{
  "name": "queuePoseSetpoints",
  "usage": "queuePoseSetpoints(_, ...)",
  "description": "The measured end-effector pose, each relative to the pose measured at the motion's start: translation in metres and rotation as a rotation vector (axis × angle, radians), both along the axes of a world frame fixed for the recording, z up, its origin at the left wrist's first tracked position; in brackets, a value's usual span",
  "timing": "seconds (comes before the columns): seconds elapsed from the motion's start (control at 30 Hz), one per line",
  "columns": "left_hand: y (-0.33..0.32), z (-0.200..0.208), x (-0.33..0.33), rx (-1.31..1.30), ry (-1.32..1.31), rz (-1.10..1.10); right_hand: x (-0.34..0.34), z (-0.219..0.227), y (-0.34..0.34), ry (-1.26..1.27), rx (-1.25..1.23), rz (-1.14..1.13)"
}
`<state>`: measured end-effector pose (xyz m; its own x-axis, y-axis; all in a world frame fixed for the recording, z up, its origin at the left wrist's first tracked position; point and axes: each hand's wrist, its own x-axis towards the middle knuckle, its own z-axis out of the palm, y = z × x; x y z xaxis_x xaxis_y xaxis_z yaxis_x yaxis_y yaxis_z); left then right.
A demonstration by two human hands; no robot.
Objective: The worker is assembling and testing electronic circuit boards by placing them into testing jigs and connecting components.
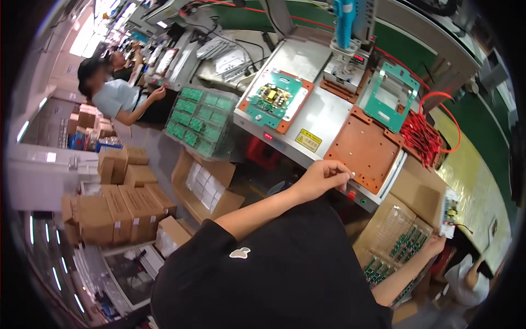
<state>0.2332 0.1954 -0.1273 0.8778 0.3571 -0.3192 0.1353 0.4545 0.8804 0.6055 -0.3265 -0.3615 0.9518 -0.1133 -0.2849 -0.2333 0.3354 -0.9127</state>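
My left hand (pixel 323 180) is over the front edge of the brown fixture plate (pixel 366 147), its fingers curled together. Whatever may be between those fingertips is hidden or too small to name. Off to the right, my right hand (pixel 434 247) grips a circuit board (pixel 450 211) with a white edge and a short dark wire, held up beside an open carton. Within that carton (pixel 422 186), green boards (pixel 408 241) sit in a clear plastic tray (pixel 393 223). A second fixture (pixel 300 112) on the left of the machine carries a populated circuit board (pixel 271 97).
A green frame (pixel 390 93) rests behind the brown plate, beside bundled red wires (pixel 421 134). A press head with a blue cylinder (pixel 344 24) stands at the back. Left are stacked trays of green boards (pixel 200 118), cartons (pixel 118 211) and a seated person (pixel 118 98).
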Motion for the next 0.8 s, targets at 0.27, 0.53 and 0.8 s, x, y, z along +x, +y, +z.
queuePoseSetpoints(0.27, 0.018, 0.030, -0.040, 0.195, 0.001, 0.011, 0.055, 0.127, 0.137, 0.156, -0.067, 0.191)
queuePoseSetpoints(0.53, 0.089, -0.001, -0.094, 0.804, 0.267, 0.466, -0.078, 0.109, 0.154, 0.042, -0.141, 0.397)
queuePoseSetpoints(0.8, 0.177, 0.001, -0.093, 1.085, 0.206, 0.546, -0.188, 0.171, 0.193, 0.037, -0.021, 0.138)
